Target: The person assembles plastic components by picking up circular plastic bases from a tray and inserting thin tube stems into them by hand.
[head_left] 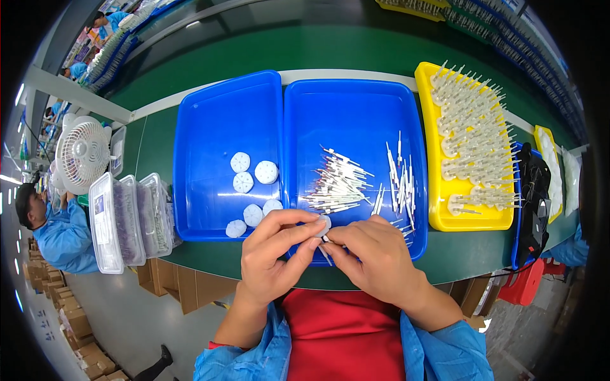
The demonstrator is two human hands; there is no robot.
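My left hand pinches a small white round disc between thumb and fingers, over the near edge of the right-hand blue tray. Against the disc, my right hand is closed on a thin white stick, partly hidden by the fingers. That tray holds a heap of slim white sticks, some with reddish ends, and a looser group to its right. In the left-hand blue tray lie several white discs with small holes or marks on top.
To the right, a yellow tray holds rows of discs bristling with sticks. Clear plastic boxes and a white fan stand at the left. A black bundle lies far right. Another person sits at left.
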